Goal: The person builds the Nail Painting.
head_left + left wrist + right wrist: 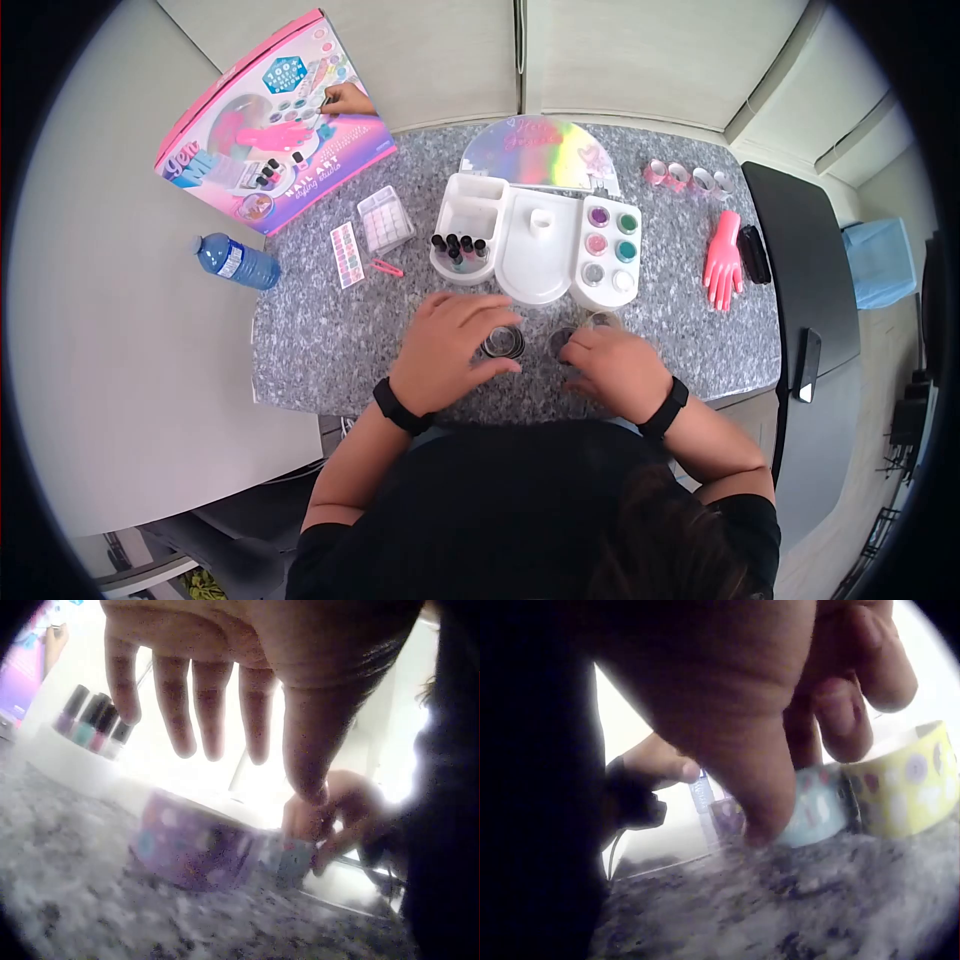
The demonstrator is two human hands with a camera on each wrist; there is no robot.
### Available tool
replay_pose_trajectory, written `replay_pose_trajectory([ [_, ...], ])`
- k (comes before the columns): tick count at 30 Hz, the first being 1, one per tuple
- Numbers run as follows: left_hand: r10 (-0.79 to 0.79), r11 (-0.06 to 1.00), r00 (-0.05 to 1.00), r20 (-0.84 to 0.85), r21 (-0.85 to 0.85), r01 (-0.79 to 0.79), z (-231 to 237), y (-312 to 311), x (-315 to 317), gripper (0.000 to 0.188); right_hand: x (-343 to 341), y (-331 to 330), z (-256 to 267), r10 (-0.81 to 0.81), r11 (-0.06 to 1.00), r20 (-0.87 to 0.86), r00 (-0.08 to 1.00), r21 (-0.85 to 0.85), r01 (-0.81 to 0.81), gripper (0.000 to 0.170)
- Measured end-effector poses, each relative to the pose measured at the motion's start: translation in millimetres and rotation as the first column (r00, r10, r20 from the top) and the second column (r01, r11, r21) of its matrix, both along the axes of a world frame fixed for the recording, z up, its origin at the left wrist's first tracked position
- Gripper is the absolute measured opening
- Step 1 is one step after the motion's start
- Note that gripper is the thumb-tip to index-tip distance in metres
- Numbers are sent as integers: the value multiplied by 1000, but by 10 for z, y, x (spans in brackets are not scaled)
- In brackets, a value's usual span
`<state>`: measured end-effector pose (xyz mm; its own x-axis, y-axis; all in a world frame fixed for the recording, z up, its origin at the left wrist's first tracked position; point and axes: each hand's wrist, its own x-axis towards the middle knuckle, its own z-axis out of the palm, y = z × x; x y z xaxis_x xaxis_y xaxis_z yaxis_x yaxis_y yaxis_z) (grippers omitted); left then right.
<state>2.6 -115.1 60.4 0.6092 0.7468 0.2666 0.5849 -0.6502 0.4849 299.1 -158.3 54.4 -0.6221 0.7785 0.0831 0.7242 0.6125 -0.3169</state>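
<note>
My left hand is spread with the thumb apart, beside a purple patterned ring that looks like a roll of decorative tape. Its fingers hold nothing and reach over the ring in the left wrist view. With curled fingers and thumb, my right hand holds a light blue patterned ring low at the tabletop. Right behind it stands a yellow patterned ring, upright on its edge band. Part of the blue ring is hidden by the thumb.
A white tray set holds nail polish bottles and small glitter pots. At left are a sticker sheet, pink tweezers, a clear case, a water bottle and a box. A pink model hand lies right.
</note>
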Motion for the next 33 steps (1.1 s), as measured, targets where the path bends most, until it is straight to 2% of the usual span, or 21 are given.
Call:
replay_pose_trajectory([
  [4, -112, 994, 993, -24, 4, 112, -1, -47, 116, 51, -48, 6, -59, 9, 994, 122, 993, 104, -22, 14],
  [6, -133, 991, 991, -19, 28, 134, 83, -63, 140, 45, -116, 43, 53, 35, 970, 35, 999, 240, -42, 16],
  [7, -132, 991, 991, -23, 27, 133, 108, -69, 126, 45, -155, 55, 99, 36, 970, 31, 999, 239, -42, 16],
  [9, -82, 990, 995, -50, 107, 87, 152, -70, 97, 33, -226, 82, 167, 123, 949, -37, 992, 298, -106, 17],
  [13, -6, 992, 996, -92, 126, 17, 230, -84, -126, 24, -319, 125, 116, 159, 954, -22, 987, 261, -148, 19],
  [15, 89, 988, 990, -112, 136, -74, 212, -121, -226, 23, -348, 150, 57, 148, 964, -40, 988, 230, -135, 19],
  [19, 121, 985, 983, -138, 141, -101, 96, -162, -329, 23, -386, 164, 22, 145, 972, -29, 989, 190, -137, 20],
  [25, 143, 985, 976, -163, 121, -124, -87, -170, -392, 27, -388, 158, -48, 132, 982, -31, 991, 139, -127, 17],
  [28, 161, 985, 974, -162, 86, -148, -137, -158, -397, 37, -405, 152, -61, 113, 991, -84, 990, 76, -106, 16],
  [30, 153, 987, 970, -188, 72, -141, -137, -140, -388, 53, -411, 153, -56, 106, 992, -104, 989, 76, -98, 25],
  [31, 153, 987, 970, -187, 71, -141, -132, -133, -381, 53, -414, 155, -64, 106, 992, -103, 989, 76, -98, 25],
  [33, 177, 984, 965, -195, 52, -170, -117, -125, -364, 67, -422, 159, -93, 92, 994, -131, 987, 78, -82, 35],
])
